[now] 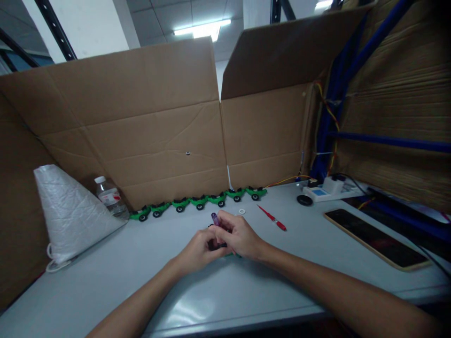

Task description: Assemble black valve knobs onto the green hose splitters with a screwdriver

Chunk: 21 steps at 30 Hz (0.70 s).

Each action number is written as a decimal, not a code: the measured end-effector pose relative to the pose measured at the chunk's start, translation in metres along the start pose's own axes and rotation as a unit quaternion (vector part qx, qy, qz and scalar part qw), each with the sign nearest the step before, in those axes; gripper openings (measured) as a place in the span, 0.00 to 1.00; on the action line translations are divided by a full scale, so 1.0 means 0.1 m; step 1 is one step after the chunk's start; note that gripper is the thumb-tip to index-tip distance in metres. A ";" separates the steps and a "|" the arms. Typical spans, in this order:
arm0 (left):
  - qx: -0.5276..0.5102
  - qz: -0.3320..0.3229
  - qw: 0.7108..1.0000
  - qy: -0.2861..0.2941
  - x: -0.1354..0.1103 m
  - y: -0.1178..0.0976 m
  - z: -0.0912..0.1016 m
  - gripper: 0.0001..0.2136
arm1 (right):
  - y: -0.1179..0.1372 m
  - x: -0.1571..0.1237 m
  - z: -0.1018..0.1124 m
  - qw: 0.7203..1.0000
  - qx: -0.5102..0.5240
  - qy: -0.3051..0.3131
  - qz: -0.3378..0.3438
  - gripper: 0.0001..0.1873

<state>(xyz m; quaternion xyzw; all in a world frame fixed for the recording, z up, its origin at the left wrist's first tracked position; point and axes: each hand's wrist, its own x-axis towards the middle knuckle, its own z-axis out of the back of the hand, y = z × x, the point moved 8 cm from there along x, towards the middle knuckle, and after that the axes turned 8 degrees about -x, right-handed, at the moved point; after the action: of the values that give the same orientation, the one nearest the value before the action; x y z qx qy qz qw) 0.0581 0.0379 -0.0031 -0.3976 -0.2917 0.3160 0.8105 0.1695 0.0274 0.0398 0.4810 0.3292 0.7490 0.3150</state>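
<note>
Behind both hands (pixel 221 241), seven green toy cars (pixel 199 202)

Small green/black part (pixel 225 248) mostly hidden under fingers (pixel 211 239); purple tool (pixel 214 218) tip only visible.

Small assembly workstation, grey tabletop (pixel 105 281) walled by cardboard sheets (pixel 148 131), row of green toy cars (pixel 199 202) along the cardboard's foot, red screwdriver (pixel 272 218) nearby
</note>
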 end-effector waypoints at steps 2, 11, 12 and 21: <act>0.028 -0.007 1.000 -0.006 -0.01 -0.02 0.03 0.16 | 0.06 0.02 0.08 0.998 -0.046 -0.030 0.030 0.14; 0.038 -0.053 0.998 0.022 -0.02 -0.23 0.04 0.11 | 0.03 0.07 0.09 0.998 0.053 -0.014 0.022 0.12; 0.037 -0.062 0.997 0.026 -0.02 -0.27 0.04 0.11 | 0.01 0.07 0.09 0.998 0.067 -0.005 0.015 0.13; 0.032 -0.094 0.993 0.063 0.00 -0.36 0.03 0.10 | 0.06 0.10 0.10 0.990 0.126 0.069 -0.012 0.20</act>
<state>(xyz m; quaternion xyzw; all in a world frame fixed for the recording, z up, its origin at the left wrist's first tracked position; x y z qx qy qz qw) 0.0660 0.0213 0.0281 -0.3614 -0.2657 0.2217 0.8658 0.1741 0.0333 0.0531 0.4602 0.4479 0.7288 0.2375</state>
